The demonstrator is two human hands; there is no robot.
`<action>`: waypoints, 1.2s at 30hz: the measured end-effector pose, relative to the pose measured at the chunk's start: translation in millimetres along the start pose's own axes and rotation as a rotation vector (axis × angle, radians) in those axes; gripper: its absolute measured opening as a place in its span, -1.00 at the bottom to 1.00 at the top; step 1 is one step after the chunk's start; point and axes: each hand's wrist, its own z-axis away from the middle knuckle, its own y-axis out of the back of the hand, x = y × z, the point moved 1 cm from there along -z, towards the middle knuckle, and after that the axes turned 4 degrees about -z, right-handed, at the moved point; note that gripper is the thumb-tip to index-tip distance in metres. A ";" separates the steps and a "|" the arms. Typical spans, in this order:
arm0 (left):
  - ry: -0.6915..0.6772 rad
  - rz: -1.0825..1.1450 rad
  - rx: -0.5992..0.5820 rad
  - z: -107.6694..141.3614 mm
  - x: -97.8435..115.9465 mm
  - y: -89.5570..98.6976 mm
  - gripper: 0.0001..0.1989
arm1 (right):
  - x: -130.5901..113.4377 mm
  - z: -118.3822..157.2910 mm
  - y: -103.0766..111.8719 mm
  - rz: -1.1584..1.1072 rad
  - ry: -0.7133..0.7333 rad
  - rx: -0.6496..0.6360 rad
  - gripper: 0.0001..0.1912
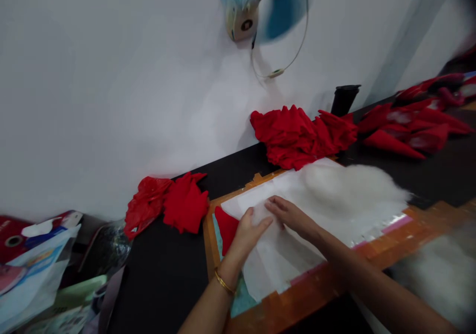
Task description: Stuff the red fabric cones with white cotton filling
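Observation:
My left hand [250,233] is over a white sheet [260,274], thumb apart from its fingers, with nothing visible in its grasp. Just left of it lies a red pointed fabric piece [226,227], partly covered by the wrist and hand. Close by, my right hand [292,216] has its fingers bent and drawn together above the sheet; whatever they hold, if anything, cannot be made out against the white. A large heap of white stuffing [345,185] rests on the sheet beyond my right forearm.
Red fabric pieces [297,135] are heaped along the wall, near a black cup [345,100]. Stuffed red cones [405,130] lie at right. Further left are more red pieces [186,202] and a red plastic bag [145,202]. A blue fan [243,6] hangs above.

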 end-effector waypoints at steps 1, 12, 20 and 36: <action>-0.023 -0.001 0.009 -1.7 -1.3 -1.9 -0.60 | -2.6 2.0 -1.5 -0.026 0.014 -0.005 -0.58; -0.022 0.038 0.087 -4.3 -11.8 -7.8 -0.70 | 4.9 7.8 0.1 0.100 0.048 0.115 -0.62; -0.003 0.101 0.166 -1.8 -3.9 5.6 -0.71 | 7.6 4.0 11.6 0.118 0.060 0.141 -0.61; -0.001 0.327 0.178 2.4 -8.2 -17.2 -0.58 | 2.1 6.8 -18.7 0.250 0.271 0.166 -0.53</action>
